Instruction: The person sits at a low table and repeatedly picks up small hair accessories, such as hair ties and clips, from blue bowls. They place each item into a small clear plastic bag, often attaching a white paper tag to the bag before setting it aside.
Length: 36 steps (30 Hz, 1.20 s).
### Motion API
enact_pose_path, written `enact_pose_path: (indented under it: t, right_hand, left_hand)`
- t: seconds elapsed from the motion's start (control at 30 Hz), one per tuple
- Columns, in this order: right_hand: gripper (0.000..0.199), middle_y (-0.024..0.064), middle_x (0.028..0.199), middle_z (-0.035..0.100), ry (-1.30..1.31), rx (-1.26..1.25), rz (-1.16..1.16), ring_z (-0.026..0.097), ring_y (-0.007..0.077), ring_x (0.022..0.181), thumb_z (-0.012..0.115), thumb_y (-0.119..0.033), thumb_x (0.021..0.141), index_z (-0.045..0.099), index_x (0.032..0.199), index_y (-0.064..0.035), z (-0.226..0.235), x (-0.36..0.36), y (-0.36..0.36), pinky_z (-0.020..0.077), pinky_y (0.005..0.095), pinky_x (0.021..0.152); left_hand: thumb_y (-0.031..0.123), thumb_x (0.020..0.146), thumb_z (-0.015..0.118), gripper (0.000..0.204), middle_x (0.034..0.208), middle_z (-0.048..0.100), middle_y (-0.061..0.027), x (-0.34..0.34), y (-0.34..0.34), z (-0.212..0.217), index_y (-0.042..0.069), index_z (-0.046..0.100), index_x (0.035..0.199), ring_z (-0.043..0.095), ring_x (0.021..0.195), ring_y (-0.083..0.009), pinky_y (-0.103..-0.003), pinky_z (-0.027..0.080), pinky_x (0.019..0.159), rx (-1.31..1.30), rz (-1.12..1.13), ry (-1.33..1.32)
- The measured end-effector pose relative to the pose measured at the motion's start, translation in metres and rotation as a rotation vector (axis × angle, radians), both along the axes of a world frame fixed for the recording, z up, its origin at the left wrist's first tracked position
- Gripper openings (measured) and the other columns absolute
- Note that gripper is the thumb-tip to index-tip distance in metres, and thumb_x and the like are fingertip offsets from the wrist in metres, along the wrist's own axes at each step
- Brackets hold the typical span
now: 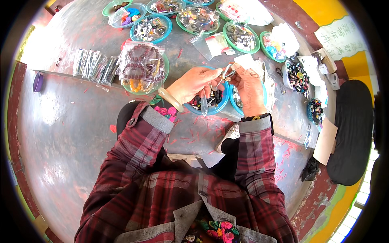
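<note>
My left hand [193, 83] and my right hand [248, 87] meet above two blue bowls [222, 106] of small dark pieces. Both hands pinch a small metal ring [228, 72] with a clear plastic bag [204, 106] hanging under the left fingers. A pale bangle [170, 99] sits on my left wrist. Both sleeves are red plaid.
Several green and blue bowls [152, 29] of beads and small parts stand at the back. A bagged pile of brown beads [142, 67] fills a green bowl on the left. Packets of metal pins [95, 65] lie further left. A black cushion [352, 129] is at the right.
</note>
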State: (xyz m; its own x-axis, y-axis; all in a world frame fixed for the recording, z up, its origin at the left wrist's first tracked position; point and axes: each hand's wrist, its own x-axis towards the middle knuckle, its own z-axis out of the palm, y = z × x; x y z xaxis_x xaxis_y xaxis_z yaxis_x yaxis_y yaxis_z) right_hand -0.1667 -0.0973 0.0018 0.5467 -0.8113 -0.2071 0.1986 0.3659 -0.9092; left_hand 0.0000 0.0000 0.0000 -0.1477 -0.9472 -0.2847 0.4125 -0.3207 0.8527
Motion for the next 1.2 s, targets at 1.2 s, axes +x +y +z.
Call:
enact_pose_path:
  t: [1.2]
  right_hand:
    - [0.015, 0.0109, 0.079, 0.065, -0.108, 0.135, 0.037, 0.062, 0.0163, 0.065, 0.061, -0.009, 0.082, 0.061, 0.093, 0.002, 0.007, -0.006, -0.004, 0.0514, 0.0239, 0.055]
  left_hand:
    - [0.018, 0.086, 0.057, 0.024, 0.087, 0.063, -0.0147, 0.002, -0.001, -0.01, -0.001, 0.052, 0.1, 0.053, 0.051, -0.0041, -0.014, 0.042, 0.045, 0.033, 0.055, 0.119]
